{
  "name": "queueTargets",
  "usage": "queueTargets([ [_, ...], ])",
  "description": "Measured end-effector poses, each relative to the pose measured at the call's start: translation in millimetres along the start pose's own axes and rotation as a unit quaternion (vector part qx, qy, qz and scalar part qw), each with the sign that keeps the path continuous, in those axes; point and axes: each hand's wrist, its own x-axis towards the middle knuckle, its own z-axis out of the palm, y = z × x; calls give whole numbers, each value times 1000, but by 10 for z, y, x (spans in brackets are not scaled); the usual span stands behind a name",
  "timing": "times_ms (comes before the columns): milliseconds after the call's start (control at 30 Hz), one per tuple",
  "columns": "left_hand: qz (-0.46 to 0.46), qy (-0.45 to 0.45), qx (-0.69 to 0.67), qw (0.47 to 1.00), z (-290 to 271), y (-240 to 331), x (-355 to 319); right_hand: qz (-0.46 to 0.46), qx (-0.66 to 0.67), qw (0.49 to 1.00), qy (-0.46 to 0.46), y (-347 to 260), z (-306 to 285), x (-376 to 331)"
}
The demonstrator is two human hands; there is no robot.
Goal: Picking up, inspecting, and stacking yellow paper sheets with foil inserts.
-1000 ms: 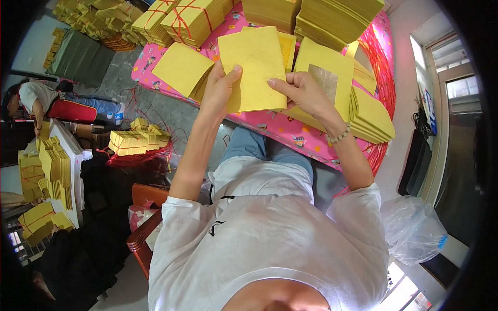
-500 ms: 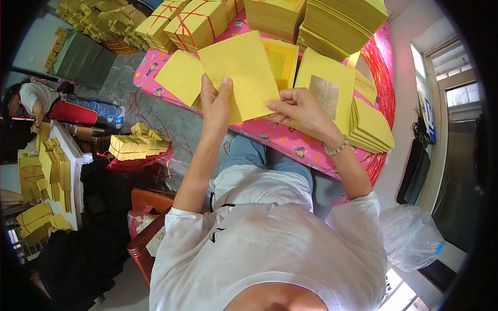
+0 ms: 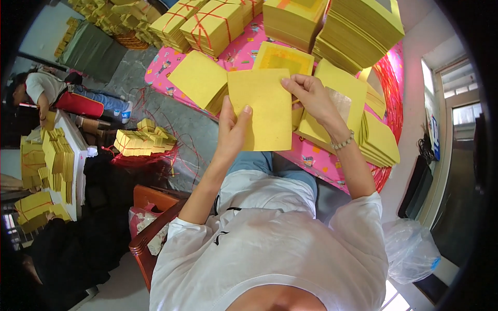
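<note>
In both hands I hold a yellow paper sheet [image 3: 261, 114] above the near edge of the table. My left hand [image 3: 233, 127] grips its left edge, thumb on the front face. My right hand [image 3: 311, 98] pinches its upper right edge between thumb and fingers; a beaded bracelet is on that wrist. To the left of the sheet lies a stack of plain yellow paper [image 3: 197, 75]. Behind it is yellow paper with an orange printed square [image 3: 288, 62]. Right of the sheet, partly behind my right hand, is a yellow stack with a silvery patch [image 3: 340, 103].
Tall yellow paper stacks [image 3: 358, 39] and red-tied bundles [image 3: 210, 31] line the back of the pink patterned table cover [image 3: 161, 70]. Red strings [image 3: 390, 98] hang at the right. A wooden chair [image 3: 150, 202] stands left of me. Two other people are at the far left, near a white table [image 3: 78, 150].
The sheet has come nearer to me and turned more upright. My right hand has shifted from its lower right corner to its upper right edge. My left hand has moved nearer, still gripping.
</note>
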Motion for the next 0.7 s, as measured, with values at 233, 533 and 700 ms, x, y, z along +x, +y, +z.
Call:
queueTargets([
  [233,-34,63,-68,995,-118,3,-35,-31,-49,997,-48,170,136,-32],
  [533,-14,172,-50,984,-507,206,215,-96,-117,986,-71,33,467,344],
  [700,20,168,16,986,-1048,199,561,-171,-162,969,-69,-115,666,967],
])
